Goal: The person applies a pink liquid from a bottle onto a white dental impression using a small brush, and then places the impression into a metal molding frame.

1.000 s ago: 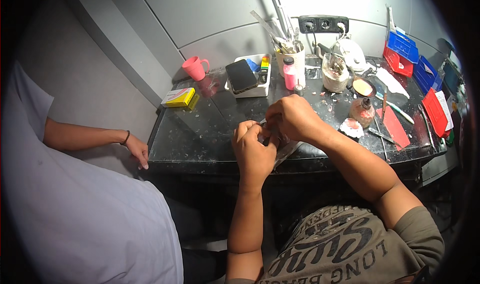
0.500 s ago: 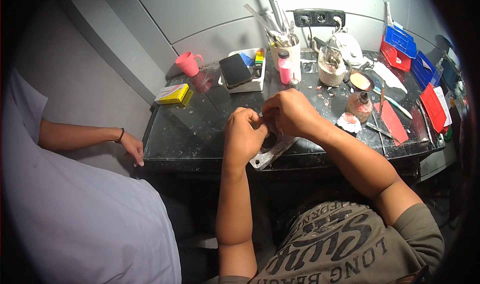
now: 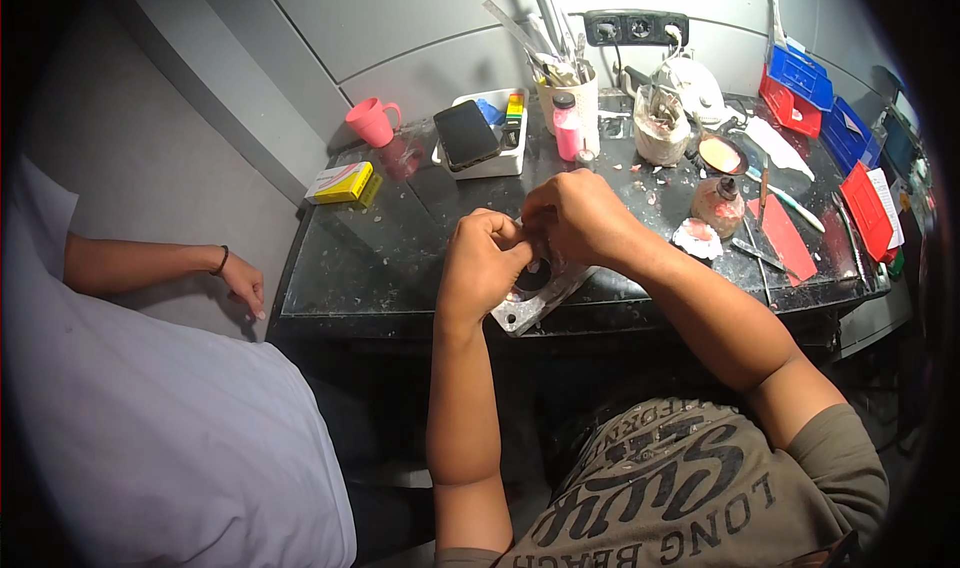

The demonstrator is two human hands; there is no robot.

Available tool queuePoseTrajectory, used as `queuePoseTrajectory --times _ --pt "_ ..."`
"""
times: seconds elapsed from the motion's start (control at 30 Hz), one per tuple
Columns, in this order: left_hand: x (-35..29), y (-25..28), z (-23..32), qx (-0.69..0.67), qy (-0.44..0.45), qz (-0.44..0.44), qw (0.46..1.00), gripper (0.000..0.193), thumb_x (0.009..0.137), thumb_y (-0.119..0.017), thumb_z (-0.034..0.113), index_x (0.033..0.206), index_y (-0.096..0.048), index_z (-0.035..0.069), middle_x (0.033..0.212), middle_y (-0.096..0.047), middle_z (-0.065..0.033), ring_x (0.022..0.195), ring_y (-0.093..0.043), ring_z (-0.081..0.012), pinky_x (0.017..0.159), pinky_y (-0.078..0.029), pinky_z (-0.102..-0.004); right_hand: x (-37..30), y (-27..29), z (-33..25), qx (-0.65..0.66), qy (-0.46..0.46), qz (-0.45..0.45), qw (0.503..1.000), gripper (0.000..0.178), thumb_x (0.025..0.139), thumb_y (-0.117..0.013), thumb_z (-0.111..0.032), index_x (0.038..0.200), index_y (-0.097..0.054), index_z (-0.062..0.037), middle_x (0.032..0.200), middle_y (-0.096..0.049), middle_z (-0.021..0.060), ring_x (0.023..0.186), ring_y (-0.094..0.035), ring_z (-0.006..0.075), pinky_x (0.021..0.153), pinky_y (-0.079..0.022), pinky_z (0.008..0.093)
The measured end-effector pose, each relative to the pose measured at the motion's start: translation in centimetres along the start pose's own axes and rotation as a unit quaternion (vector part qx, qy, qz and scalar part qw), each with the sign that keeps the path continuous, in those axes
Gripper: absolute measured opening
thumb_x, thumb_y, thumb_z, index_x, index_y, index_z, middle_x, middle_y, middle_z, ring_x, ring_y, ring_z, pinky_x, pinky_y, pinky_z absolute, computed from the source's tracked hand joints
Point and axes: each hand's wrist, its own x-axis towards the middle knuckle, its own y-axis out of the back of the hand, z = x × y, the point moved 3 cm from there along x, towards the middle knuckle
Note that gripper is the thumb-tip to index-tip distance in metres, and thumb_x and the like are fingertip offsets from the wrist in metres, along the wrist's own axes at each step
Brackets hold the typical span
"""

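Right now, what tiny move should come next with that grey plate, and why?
Maybe ease the plate back from the front edge of the table: its near corner overlaps that edge in this view. The left grip and right grip are close together at it, though they hide what lies between.

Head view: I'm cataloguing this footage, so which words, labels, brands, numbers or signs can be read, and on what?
Olive-grey T-shirt: large dark lettering, partly readable across the front; I leave the wording out.
Yellow-and-white box: any print is too small and blurred to read.
White paper by the red bin at the right: any marks are too small to read.
I can make out no other readable text.
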Motion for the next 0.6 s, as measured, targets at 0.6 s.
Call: queuePoseTrajectory --times 0.6 --pt "0.5 0.2 -1.0 0.01 -0.013 -0.054 0.998 0.011 0.068 -0.075 0.001 0.07 -0.066 -0.004 0.093 -0.064 -0.0135 0.081 -0.064 -0.022 0.077 -0.052 -0.0348 -0.2 0.2 0.1 0.015 -0.026 -0.001 1.0 0.013 0.079 -0.069 -0.006 0.088 -0.078 -0.0023 0.08 -0.074 0.0196 0.079 -0.073 0.0368 0.075 -0.058 0.0436"
